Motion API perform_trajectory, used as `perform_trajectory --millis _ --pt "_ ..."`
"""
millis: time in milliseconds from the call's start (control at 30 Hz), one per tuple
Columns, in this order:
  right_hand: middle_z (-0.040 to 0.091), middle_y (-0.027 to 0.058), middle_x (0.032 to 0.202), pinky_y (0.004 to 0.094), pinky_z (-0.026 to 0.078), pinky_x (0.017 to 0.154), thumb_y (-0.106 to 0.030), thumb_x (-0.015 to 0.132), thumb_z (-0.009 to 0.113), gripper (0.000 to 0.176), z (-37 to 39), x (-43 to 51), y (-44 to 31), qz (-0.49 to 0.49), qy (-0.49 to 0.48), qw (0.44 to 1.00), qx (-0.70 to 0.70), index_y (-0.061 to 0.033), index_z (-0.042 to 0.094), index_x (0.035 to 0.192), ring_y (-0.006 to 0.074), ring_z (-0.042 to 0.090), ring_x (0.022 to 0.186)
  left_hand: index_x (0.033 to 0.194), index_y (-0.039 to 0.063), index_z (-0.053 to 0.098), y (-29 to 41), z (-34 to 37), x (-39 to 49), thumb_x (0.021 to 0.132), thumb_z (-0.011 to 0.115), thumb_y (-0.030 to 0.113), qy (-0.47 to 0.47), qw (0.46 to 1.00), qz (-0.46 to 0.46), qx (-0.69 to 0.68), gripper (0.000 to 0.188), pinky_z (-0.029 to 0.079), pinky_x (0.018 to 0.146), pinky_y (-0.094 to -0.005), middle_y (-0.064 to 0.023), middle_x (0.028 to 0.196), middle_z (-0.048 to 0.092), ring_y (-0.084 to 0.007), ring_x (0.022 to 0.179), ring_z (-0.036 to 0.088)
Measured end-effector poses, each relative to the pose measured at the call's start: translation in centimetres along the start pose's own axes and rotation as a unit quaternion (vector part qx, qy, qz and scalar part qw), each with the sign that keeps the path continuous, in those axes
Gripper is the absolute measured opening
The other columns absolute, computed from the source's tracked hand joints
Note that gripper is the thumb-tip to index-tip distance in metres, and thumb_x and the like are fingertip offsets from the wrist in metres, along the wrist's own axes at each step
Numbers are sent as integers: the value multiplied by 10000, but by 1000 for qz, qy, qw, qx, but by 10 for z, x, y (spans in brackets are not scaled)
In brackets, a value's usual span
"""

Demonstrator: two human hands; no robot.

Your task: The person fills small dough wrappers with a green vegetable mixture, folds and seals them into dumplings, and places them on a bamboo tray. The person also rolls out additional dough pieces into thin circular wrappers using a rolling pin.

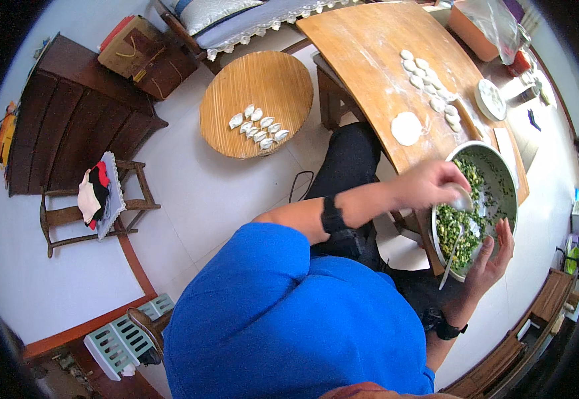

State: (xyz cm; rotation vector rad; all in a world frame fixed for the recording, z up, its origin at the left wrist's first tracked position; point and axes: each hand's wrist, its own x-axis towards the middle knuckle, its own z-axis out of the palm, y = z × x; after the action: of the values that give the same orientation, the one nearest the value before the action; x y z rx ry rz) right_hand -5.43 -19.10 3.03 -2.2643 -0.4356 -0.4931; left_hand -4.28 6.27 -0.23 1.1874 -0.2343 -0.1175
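Observation:
My left hand (441, 184), slightly blurred, holds a small pale rounded object (461, 198) over a large metal bowl (506, 174); whether it is dough or a utensil, I cannot tell. Chopped green and yellow filling (456, 232) lies in the bowl, and a spoon (448, 267) leans out over the near rim. At the bowl's right side is my right hand (494, 259), fingers apart, nothing seen in it. On the floured wooden board (364, 45) lie one large round dough wrapper (406, 128), several small dough discs (416, 81) and a rolling pin (468, 119).
Left of the board, several folded dumplings (267, 122) sit on a round slatted tray (239, 75). A small bowl of white powder (490, 99) stands at the board's far right. A wooden chair (65, 214) bearing cloths and a dark cabinet (77, 124) are farther left.

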Motion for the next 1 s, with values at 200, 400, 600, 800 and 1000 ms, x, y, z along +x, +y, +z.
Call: perform_trajectory --millis 200,400,600,800,1000 --pt "682 138 1225 382 429 1080 -150 1060 553 291 -8 -2 30 42 -20 998 -42 23 666 1265 263 605 1177 1209 -2 634 -19 -161 -92 992 641 121 343 935 73 44 250 561 883 -316 -83 1108 714 -165 1003 683" --pt "693 124 1194 350 464 1033 -140 1063 545 277 -8 -1 45 77 -38 996 -35 22 675 1248 223 627 1117 1215 -26 623 -72 -343 -227 1008 614 94 723 685 76 55 240 592 787 -328 -119 1132 679 -201 984 671" --pt "688 114 1141 337 487 988 -155 1066 551 265 -1 7 47 89 -78 991 -61 26 683 1209 208 636 1069 1210 14 643 -100 -442 -320 916 729 140 785 619 -8 -2 331 594 644 -303 -101 1089 673 -223 904 675" --pt "681 120 1135 329 494 969 -143 1067 549 255 7 10 48 94 -117 985 -85 41 682 1184 205 638 1047 1198 66 706 -115 -483 -326 843 800 177 713 605 -203 290 384 587 844 -379 -143 1132 736 -245 985 716" --pt "688 97 1123 305 504 934 -182 1078 556 274 10 12 52 95 -146 980 -99 20 680 1217 173 634 1008 1214 74 727 -118 -498 -311 860 773 191 651 624 -209 378 375 551 931 -383 -153 1118 756 -310 1057 716"
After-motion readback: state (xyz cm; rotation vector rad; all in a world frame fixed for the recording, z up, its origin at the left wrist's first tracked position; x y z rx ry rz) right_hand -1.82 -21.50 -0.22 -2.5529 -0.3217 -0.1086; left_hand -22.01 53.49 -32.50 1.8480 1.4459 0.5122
